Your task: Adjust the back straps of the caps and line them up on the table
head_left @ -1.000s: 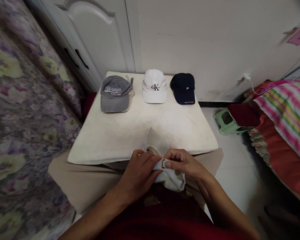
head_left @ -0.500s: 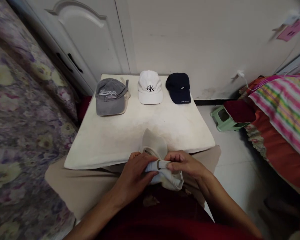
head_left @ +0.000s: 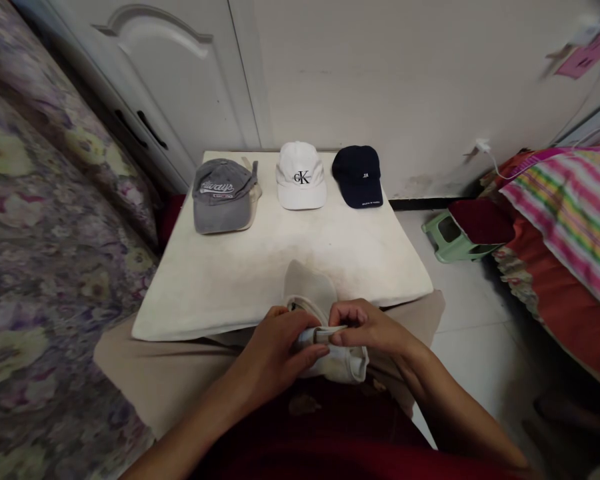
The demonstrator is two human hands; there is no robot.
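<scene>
A pale cap [head_left: 310,285] lies over the near table edge and my lap, its brim pointing away from me. My left hand [head_left: 283,341] pinches the cap's back band beside a small metal buckle, thumb below and fingers above. On the other side of the buckle, my right hand [head_left: 367,325] grips the strap between thumb and forefinger. At the table's far side sit a grey cap [head_left: 220,210] with white lettering, a white cap [head_left: 301,193] with black letters, and a navy cap [head_left: 359,175]. Part of the pale cap is hidden behind my hands.
The caps rest on a cream-covered table [head_left: 205,280] against a wall and a white cabinet door [head_left: 170,73]. A floral curtain [head_left: 55,267] hangs at left. To the right stand a green stool [head_left: 453,240] with a red top and a bed with a striped cover [head_left: 565,200].
My right thumb and finger have drawn the strap slightly left and up at the buckle, and the strap end now lifts off the band. My left thumb has shifted right, nearer the buckle.
</scene>
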